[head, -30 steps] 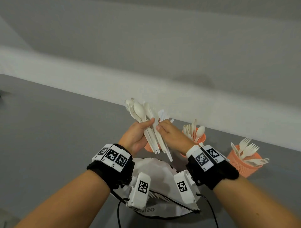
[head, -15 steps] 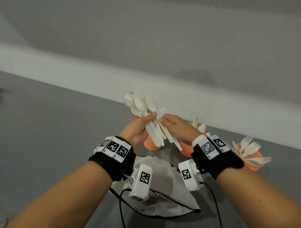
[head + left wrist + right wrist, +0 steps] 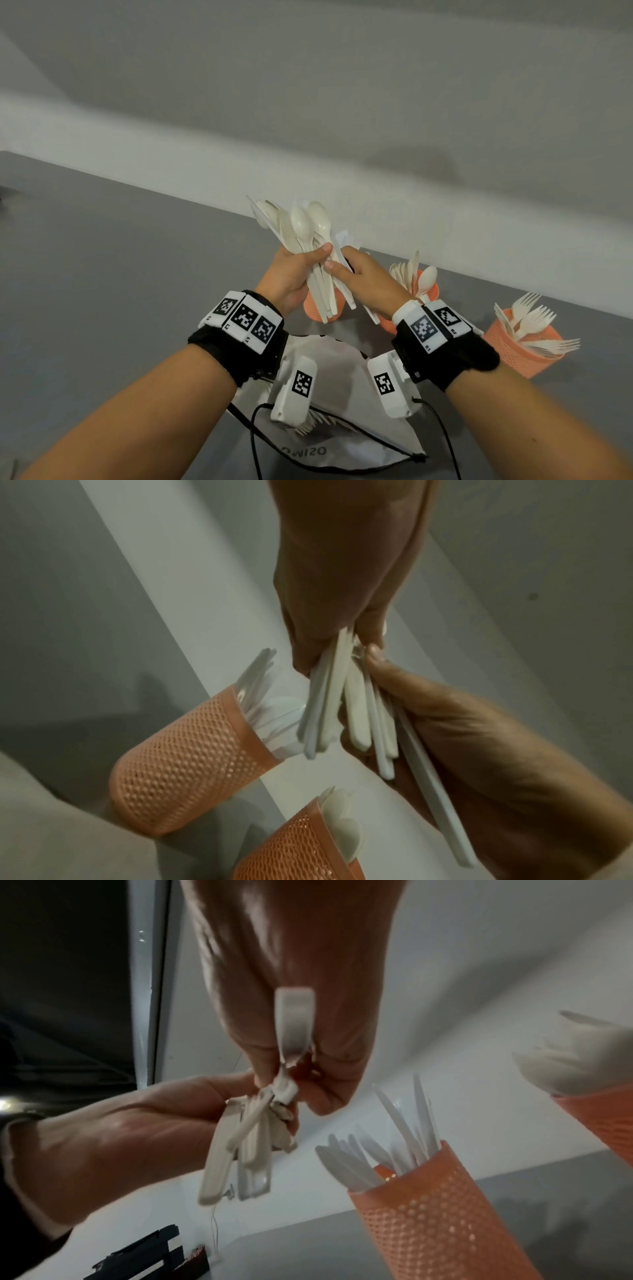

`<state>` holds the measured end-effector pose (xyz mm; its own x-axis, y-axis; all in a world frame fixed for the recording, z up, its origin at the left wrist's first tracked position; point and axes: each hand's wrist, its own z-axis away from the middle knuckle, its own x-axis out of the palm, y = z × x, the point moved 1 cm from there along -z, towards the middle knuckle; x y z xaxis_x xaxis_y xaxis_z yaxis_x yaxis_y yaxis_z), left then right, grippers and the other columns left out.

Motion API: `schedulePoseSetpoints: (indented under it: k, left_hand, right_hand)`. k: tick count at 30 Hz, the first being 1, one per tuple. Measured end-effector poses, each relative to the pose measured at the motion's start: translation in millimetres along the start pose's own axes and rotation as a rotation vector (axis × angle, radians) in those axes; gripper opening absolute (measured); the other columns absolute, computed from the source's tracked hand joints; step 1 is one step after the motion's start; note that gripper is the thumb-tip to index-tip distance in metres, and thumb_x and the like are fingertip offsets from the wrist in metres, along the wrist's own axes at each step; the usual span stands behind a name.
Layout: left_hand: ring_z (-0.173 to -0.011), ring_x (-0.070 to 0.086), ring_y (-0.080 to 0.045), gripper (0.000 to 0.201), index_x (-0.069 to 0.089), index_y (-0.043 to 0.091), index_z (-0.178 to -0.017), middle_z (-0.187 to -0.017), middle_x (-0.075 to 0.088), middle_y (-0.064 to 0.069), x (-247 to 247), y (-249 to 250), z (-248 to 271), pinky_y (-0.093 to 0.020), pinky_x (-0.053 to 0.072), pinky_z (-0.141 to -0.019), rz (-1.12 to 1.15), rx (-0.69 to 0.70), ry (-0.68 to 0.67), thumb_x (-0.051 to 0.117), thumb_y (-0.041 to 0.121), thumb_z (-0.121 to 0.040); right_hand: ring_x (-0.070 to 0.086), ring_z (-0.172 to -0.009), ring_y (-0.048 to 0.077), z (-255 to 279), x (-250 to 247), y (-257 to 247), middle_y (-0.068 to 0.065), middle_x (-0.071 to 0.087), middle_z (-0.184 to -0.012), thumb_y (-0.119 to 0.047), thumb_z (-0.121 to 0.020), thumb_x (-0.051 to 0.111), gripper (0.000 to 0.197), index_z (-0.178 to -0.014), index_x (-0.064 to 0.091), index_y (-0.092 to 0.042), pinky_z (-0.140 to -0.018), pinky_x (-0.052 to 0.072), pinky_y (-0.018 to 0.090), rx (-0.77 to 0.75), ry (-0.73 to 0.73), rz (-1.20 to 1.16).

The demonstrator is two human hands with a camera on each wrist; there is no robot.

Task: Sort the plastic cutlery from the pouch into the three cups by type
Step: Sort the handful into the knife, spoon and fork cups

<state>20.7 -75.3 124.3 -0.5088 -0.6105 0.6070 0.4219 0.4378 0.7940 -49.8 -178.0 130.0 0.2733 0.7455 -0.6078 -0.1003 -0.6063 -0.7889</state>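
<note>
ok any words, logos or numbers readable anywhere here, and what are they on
"OSINO": my best reading of the grey print on the white pouch, seen upside down and partly cut off; the first letters are uncertain.
Square black-and-white coded markers on the wrist bands and wrist camera housings: patterns only; the tiny characters beside them are too small to read.
No text on the orange cups or the cutlery.

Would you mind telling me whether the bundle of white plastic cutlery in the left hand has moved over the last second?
Cannot tell: the bundle of white plastic cutlery stays above the orange mesh cup, and the head camera itself shifted.
</note>
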Motion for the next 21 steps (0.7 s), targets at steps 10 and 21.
schedulePoseSetpoints:
  k: [10, 21]
  left_hand:
    - [-0.080, 0.066, -0.022, 0.036, 0.049, -0.006, -0.125, -0.093, 0.064, -0.015, 6, -6, -4, -0.029, 0.060, -0.068, -0.047, -0.022, 0.083, 0.055, 0.000, -0.090]
    - [-0.069, 0.070, -0.019, 0.027, 0.055, -0.005, -0.116, -0.081, 0.068, -0.012, 0, -6, -4, -0.031, 0.059, -0.064, -0.056, -0.058, 0.084, 0.056, 0.003, -0.090]
  right_hand:
    - [0.058, -0.079, 0.025, -2, 8, -1, 0.009, 0.056, -0.086, -0.030, -0.098, 0.038, 0.026, -0.104, 0.041, -0.005, -0.067, 0.047, 0.034, -0.002, 0.032, 0.149]
    - [0.062, -0.085, 0.018, -7, 10, 4, 0.006, 0.065, -0.094, -0.036, -0.094, 0.044, 0.026, -0.103, 0.056, -0.014, -0.073, 0.049, 0.030, 0.060, 0.047, -0.145]
